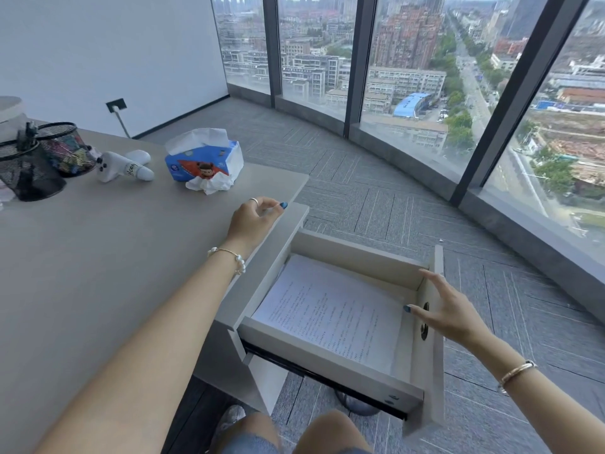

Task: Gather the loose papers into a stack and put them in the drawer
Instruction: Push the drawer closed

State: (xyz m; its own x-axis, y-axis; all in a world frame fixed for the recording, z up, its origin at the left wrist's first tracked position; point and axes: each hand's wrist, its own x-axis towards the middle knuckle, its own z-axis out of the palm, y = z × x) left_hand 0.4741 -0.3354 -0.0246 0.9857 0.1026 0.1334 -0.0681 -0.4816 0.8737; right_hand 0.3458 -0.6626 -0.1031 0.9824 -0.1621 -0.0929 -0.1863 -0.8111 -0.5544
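The drawer (330,362) stands pulled out from the right end of the desk (98,273). A stack of printed white papers (330,316) lies flat inside it. My right hand (448,309) rests with spread fingers against the drawer's front panel (433,342), by its dark handle hole, holding nothing. My left hand (253,219) sits at the desk's right edge above the drawer, fingers loosely curled, with nothing in it.
On the desk's far side stand a blue tissue pack (204,160) with a crumpled tissue, a white controller (122,167) and two black mesh cups (39,158). Grey carpet (393,198) and tall windows (409,77) lie beyond. My knees show below the drawer.
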